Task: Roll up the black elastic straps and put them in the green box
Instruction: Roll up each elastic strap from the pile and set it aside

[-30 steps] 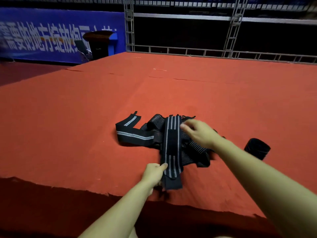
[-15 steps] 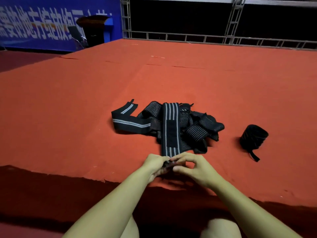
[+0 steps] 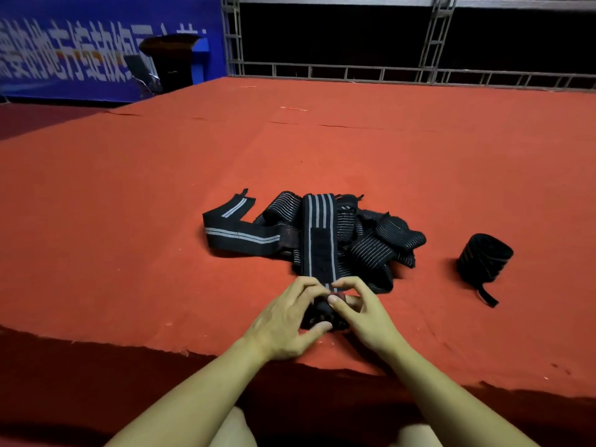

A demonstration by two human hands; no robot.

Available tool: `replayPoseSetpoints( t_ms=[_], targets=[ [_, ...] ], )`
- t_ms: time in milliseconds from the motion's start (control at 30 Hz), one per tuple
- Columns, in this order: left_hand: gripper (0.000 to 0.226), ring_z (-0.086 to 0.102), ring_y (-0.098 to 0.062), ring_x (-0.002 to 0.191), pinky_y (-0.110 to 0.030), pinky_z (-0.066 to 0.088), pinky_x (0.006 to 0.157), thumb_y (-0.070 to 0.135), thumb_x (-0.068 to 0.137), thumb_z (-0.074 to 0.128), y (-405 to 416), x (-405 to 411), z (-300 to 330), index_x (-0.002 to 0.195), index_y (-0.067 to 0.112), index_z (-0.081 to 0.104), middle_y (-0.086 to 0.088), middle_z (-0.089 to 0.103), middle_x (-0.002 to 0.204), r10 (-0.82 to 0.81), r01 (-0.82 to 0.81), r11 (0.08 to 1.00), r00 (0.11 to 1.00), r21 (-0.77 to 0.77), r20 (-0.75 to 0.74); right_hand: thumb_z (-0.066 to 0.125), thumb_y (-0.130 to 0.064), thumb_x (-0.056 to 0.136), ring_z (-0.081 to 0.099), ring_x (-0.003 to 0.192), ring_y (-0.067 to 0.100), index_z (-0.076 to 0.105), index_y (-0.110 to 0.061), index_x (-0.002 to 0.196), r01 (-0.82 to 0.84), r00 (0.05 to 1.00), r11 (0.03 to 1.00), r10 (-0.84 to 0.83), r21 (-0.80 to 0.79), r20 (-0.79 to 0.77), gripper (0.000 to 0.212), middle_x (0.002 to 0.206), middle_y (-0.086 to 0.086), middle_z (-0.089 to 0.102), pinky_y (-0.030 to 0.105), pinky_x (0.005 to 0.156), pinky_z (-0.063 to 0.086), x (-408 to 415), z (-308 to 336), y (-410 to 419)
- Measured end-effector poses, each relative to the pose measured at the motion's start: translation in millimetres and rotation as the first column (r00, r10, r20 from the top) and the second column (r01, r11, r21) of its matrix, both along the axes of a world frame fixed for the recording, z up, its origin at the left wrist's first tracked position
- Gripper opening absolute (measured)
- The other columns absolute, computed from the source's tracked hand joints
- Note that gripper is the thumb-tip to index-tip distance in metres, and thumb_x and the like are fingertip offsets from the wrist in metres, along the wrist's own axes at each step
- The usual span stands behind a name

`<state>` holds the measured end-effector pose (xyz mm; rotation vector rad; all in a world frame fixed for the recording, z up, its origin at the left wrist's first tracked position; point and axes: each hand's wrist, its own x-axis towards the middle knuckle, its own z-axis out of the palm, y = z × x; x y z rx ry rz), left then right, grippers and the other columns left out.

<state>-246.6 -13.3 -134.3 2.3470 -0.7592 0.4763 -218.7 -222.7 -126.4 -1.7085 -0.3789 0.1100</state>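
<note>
No box in view; straps sit on the red carpet [image 3: 129,221]. Loose pile of straps [image 3: 371,240] lies mid-carpet. One striped strap [image 3: 317,233] runs straight toward the person, long axis near-to-far, far end draped over the pile, near end wound into a small roll [image 3: 322,312] close to the carpet's near edge. Left hand [image 3: 287,321] & right hand [image 3: 364,312] both grip that roll, fingers curled over the top, thumbs underneath/in front, palms facing each other, forearms coming in from the bottom. A finished rolled strap [image 3: 485,258] stands apart to the right, w/ a short tail end trailing on the carpet.
</note>
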Motion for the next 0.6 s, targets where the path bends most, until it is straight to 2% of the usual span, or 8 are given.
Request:
replayPoseSetpoints(
  t_ms=[100,200,300,367,500,600],
  targets=[
    [0.039,0.057,-0.014,0.113,-0.035,0.052,0.092,0.04,0.094,0.067,-1.8,1.5,-4.4,0.125,0.018,0.06,0.006,0.052,0.126,0.042,-0.043,0.999,0.996,0.018,0.081,0.069,-0.023,0.098,0.067,0.087,0.009,0.07,-0.02,0.097,0.016,0.991,0.992,0.0,-0.121,0.132,0.003,0.098,-0.001,0.071,0.025,0.081,0.051,3.0,-7.9,-4.2],
    [0.029,0.057,-0.014,0.105,-0.036,0.053,0.085,0.038,0.097,0.066,0.1,3.0,-6.8,0.116,0.017,0.064,0.007,0.054,0.115,0.053,-0.054,0.999,0.991,0.004,0.123,0.072,-0.03,0.092,0.067,0.089,0.009,0.076,-0.021,0.09,0.079,0.983,0.99,-0.058,-0.114,0.175,0.01,0.104,-0.006,0.068,0.021,0.081,0.051,1.7,-9.0,-5.0],
    [0.023,0.057,-0.015,0.097,-0.037,0.052,0.082,0.036,0.099,0.064,-0.6,1.9,-7.8,0.111,0.017,0.064,0.007,0.055,0.106,0.063,-0.065,0.998,0.991,0.007,0.115,0.073,-0.025,0.094,0.066,0.089,0.012,0.077,-0.022,0.088,0.072,0.974,0.982,-0.032,-0.172,0.226,0.008,0.096,-0.002,0.065,0.022,0.079,0.05,-2.0,-8.9,-5.6],
    [0.021,0.059,-0.016,0.094,-0.037,0.051,0.082,0.034,0.099,0.063,-0.9,0.7,-9.6,0.11,0.016,0.065,0.006,0.058,0.103,0.069,-0.071,0.997,0.991,0.007,0.115,0.072,-0.023,0.096,0.066,0.086,0.012,0.077,-0.023,0.086,0.058,0.976,0.973,-0.008,-0.223,0.217,0.011,0.09,-0.003,0.067,0.027,0.08,0.051,0.0,-10.3,-8.8],
    [0.018,0.061,-0.018,0.091,-0.037,0.051,0.085,0.025,0.103,0.057,-0.3,3.8,-13.7,0.109,0.012,0.069,0.001,0.064,0.099,0.068,-0.07,0.998,0.99,0.005,0.123,0.07,-0.03,0.097,0.066,0.08,0.008,0.078,-0.023,0.086,0.025,0.988,0.951,0.024,-0.31,0.153,0.016,0.082,-0.009,0.07,0.045,0.078,0.056,7.0,-9.3,-10.0],
    [0.02,0.062,-0.014,0.098,-0.029,0.05,0.093,0.022,0.104,0.055,-1.7,3.0,-9.7,0.12,0.016,0.065,0.002,0.068,0.107,0.078,-0.079,0.997,0.995,0.009,0.067,0.072,-0.03,0.095,0.067,0.078,0.005,0.077,-0.025,0.09,0.099,0.979,0.954,-0.042,-0.283,0.199,0.009,0.083,-0.009,0.074,0.035,0.077,0.054,6.7,-12.4,-7.1]
  ],
)
